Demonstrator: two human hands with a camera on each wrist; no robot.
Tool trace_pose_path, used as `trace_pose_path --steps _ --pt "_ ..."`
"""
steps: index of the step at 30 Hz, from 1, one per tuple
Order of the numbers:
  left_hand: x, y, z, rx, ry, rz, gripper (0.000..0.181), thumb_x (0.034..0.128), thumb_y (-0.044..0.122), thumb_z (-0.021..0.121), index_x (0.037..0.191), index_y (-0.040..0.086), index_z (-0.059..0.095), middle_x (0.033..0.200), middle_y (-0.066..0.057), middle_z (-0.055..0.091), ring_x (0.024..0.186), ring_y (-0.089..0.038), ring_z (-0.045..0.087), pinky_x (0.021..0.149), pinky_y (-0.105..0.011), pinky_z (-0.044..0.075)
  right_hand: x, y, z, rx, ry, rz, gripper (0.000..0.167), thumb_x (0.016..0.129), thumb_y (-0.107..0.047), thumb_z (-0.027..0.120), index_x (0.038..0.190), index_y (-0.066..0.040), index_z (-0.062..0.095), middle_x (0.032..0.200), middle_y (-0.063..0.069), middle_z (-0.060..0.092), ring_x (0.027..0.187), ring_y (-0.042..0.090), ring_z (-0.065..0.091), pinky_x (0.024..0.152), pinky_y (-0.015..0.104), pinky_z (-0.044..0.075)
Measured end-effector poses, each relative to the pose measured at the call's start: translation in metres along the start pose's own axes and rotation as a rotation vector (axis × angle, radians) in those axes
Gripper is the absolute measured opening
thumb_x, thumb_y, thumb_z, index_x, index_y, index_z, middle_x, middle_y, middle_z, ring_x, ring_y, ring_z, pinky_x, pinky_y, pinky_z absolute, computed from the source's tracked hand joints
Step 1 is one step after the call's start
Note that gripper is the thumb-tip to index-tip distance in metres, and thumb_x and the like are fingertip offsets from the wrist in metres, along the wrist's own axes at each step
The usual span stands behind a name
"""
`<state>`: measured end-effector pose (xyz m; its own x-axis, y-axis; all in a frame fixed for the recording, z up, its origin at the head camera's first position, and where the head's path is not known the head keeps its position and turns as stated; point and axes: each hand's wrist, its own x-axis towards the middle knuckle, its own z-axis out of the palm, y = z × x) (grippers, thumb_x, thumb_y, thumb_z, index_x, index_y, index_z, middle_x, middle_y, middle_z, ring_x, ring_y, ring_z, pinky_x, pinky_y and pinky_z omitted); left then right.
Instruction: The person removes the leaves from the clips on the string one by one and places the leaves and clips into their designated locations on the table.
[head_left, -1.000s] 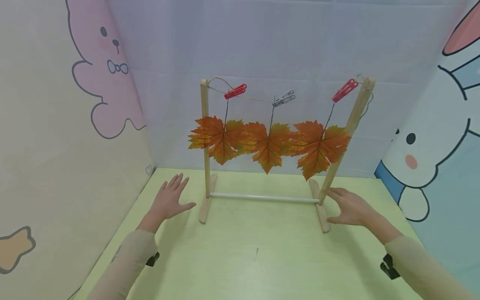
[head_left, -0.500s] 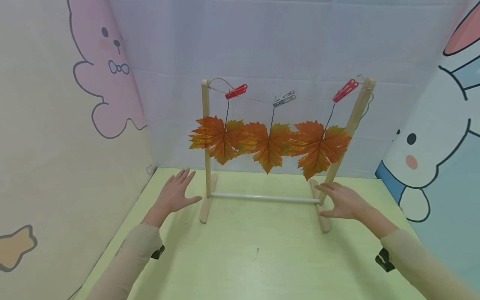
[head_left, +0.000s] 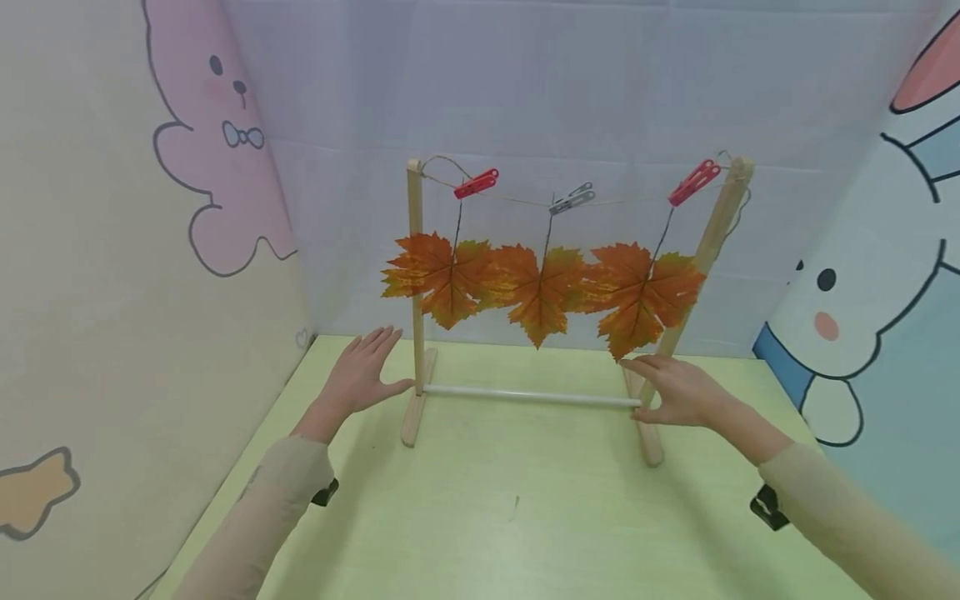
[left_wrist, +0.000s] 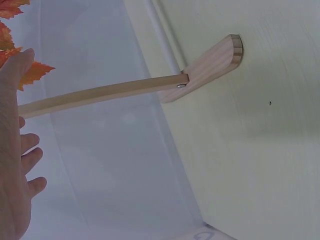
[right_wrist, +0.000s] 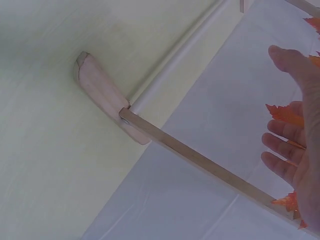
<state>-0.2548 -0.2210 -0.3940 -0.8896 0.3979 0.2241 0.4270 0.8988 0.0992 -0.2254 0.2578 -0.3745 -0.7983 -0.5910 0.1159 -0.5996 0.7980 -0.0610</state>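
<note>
A wooden stand (head_left: 416, 325) has a string (head_left: 622, 201) tied between its two posts. Three orange-yellow maple leaves hang by their stems: the left leaf (head_left: 450, 279) from a red clothespin (head_left: 476, 183), the middle leaf (head_left: 542, 292) from a grey clothespin (head_left: 572, 199), the right leaf (head_left: 637, 300) from another red clothespin (head_left: 694, 182). My left hand (head_left: 356, 377) is beside the left post, fingers extended and thumb apart. By the right post, my right hand (head_left: 686, 392) is spread likewise, overlapping the post in the head view. Neither holds anything; whether they touch the posts I cannot tell.
A white rod (head_left: 532, 396) joins the stand's wooden feet, such as the left foot (left_wrist: 212, 62), on the pale yellow-green table (head_left: 465, 517). Behind hangs a whitish cloth (head_left: 570, 92). Cartoon-printed walls flank the table. A small thin mark (head_left: 516, 505) shows on the tabletop.
Both hands have moved inward and a little farther from me, toward the two posts. The stand, leaves and clothespins stay as they were, apart from a slight shift of the view.
</note>
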Motion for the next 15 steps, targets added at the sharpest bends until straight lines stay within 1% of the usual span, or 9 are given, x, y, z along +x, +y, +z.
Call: trace_pose_path --steps 4,10,15 --pt "0.007 0.004 -0.006 0.003 0.051 0.036 0.081 0.0786 0.048 0.063 0.139 0.002 0.034 0.139 -0.018 0.038 0.129 -0.033 0.033 0.102 -0.051 0.026 0.003 -0.001 -0.004 -0.008 -0.008 -0.019 0.072 0.069 -0.034 0.077 0.127 -0.002 0.049 0.116 0.018 0.056 0.102 0.035 0.055 0.079 0.048 0.048" --pt "0.014 0.007 -0.013 -0.016 0.156 0.092 0.078 0.0756 0.041 0.068 0.134 -0.001 0.04 0.131 -0.018 0.048 0.118 -0.035 0.045 0.096 -0.048 0.036 0.01 -0.006 -0.013 -0.003 0.0 -0.057 0.071 0.07 -0.032 0.076 0.128 -0.002 0.048 0.117 0.019 0.055 0.102 0.037 0.054 0.079 0.051 0.047" --pt "0.017 0.01 -0.017 -0.034 0.193 0.087 0.075 0.0747 0.042 0.069 0.132 0.0 0.043 0.125 -0.018 0.053 0.113 -0.035 0.049 0.091 -0.049 0.041 0.016 -0.009 -0.022 0.02 -0.001 -0.056 0.072 0.07 -0.032 0.076 0.129 -0.002 0.047 0.117 0.018 0.055 0.103 0.036 0.054 0.079 0.05 0.047"
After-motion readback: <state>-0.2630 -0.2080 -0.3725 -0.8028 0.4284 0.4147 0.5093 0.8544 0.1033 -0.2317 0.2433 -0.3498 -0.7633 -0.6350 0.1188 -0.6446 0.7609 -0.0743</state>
